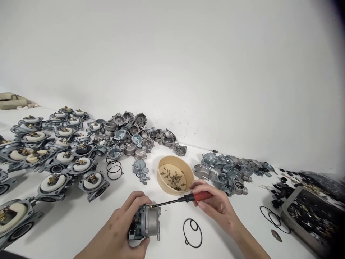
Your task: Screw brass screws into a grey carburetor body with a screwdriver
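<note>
My left hand [122, 228] is wrapped round a grey metal carburetor [153, 222], its fingers over the top and the thumb underneath. The round float bowl faces right. In my right hand [215, 205] is a screwdriver [192, 197] with a red and black handle, lying almost level. Its tip meets a small brass-coloured screw at the carburetor's upper edge. Just behind the tool stands a round tan tub [162, 181] with several small brass-coloured screws [175, 180] in it. A black rubber gasket ring [201, 235] lies on the white table below my right hand.
Carburetor bodies with white floats [64, 157] crowd the left side. Loose float bowls [129, 135] are heaped at the back. More grey castings [229, 171] lie right of the tub. A metal tray [287, 212] of small parts and more black rings [272, 217] are far right.
</note>
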{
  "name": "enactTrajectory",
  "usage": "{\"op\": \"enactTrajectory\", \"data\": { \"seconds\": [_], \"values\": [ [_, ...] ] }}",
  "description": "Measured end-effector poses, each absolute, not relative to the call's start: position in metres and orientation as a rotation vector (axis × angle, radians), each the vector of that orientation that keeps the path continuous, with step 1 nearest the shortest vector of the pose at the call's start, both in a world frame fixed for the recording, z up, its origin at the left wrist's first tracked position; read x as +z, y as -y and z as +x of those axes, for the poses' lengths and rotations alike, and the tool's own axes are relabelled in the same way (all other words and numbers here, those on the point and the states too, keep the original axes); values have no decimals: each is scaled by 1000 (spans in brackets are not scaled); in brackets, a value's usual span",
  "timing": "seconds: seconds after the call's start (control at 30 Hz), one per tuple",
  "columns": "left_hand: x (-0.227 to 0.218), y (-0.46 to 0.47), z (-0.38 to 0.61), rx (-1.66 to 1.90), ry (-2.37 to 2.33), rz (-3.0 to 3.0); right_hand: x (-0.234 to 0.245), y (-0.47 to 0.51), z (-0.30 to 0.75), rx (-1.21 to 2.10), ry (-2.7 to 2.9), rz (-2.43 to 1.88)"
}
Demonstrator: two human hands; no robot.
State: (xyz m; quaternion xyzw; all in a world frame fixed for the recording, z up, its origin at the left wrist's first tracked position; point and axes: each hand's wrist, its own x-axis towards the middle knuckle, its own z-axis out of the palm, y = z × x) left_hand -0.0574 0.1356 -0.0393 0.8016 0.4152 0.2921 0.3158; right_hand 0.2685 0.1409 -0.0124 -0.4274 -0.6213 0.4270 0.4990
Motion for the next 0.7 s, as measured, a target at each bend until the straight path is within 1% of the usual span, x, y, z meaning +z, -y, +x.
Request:
{"op": "enactTrajectory", "data": {
  "seconds": [0.1, 0.2, 0.33, 0.47, 0.6, 0.7],
  "values": [
    [-40, -136, -58, 757, -1095, 2116, -16, -142, 270, 1072, 1486, -1074],
    [-41, -136, -58, 771, -1092, 2134, -22, -146, 274, 991, 1537, -1173],
    [-44, -136, -58, 808, -1111, 2158, -21, -144, 274, 915, 1596, -1144],
    [-46, -136, -59, 809, -1116, 2166, -13, -138, 268, 1010, 1502, -1205],
    [-45, -136, -59, 797, -1117, 2162, -14, -137, 266, 932, 1502, -1209],
    [-44, -136, -59, 797, -1091, 2157, -18, -138, 267, 998, 1458, -1188]
  ]
}}
